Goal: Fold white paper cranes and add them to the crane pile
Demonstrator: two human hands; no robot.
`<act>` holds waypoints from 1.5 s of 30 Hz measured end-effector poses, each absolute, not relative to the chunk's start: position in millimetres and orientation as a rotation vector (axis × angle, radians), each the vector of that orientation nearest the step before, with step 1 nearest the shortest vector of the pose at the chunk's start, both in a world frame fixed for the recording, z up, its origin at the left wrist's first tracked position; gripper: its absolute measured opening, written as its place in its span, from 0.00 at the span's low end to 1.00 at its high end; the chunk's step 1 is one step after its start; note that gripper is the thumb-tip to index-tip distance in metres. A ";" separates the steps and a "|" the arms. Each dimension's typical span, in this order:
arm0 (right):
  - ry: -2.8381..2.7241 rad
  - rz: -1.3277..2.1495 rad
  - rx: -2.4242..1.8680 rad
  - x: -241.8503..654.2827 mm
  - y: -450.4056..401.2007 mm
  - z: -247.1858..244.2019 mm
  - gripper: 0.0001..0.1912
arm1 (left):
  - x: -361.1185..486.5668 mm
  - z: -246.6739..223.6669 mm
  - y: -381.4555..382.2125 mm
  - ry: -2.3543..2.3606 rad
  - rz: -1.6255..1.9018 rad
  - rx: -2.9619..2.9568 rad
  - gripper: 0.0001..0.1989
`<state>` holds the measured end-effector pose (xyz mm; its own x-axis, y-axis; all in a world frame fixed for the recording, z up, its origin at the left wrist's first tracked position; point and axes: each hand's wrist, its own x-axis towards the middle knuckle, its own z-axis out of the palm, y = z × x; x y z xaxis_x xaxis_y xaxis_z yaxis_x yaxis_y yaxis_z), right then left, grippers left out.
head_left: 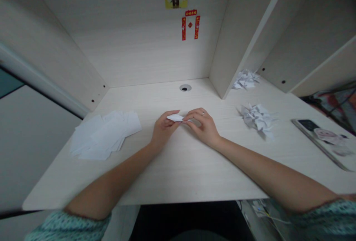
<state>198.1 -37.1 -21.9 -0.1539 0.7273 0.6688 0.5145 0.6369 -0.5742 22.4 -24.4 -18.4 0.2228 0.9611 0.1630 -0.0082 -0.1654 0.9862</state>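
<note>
A small folded white paper [175, 117] is held between both hands above the middle of the desk. My left hand [164, 129] grips its left part, with the thumb and fingers closed on it. The fingertips of my right hand [202, 125] pinch its right end, and a ring shows on one finger. Flat white paper sheets [104, 133] lie in a loose, overlapping pile to the left of my left hand. On the right is a heap of folded white paper pieces [258, 118].
A second paper heap [246, 79] sits behind the upright divider [236, 37]. A phone [319, 141] lies at the desk's right side. The desk [178, 181] has a round cable hole [185, 88] near the back panel, which carries red stickers [184, 29].
</note>
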 end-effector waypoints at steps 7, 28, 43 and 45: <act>-1.824 0.258 -0.991 199.5 -36.0 -24.4 0.12 | 19.1 -15.6 -24.3 1.024 1.103 1.496 0.19; -1.754 0.391 -1.005 199.2 -34.7 -24.4 0.06 | 20.2 -13.9 -24.5 1.148 1.042 1.529 0.18; -1.189 1.354 -0.952 189.2 -28.0 -33.2 0.16 | 21.5 -12.3 -30.2 1.226 1.085 1.745 0.11; -1.142 1.382 -0.941 189.4 -28.0 -32.3 0.16 | 21.2 -13.4 -29.2 1.224 1.102 1.766 0.11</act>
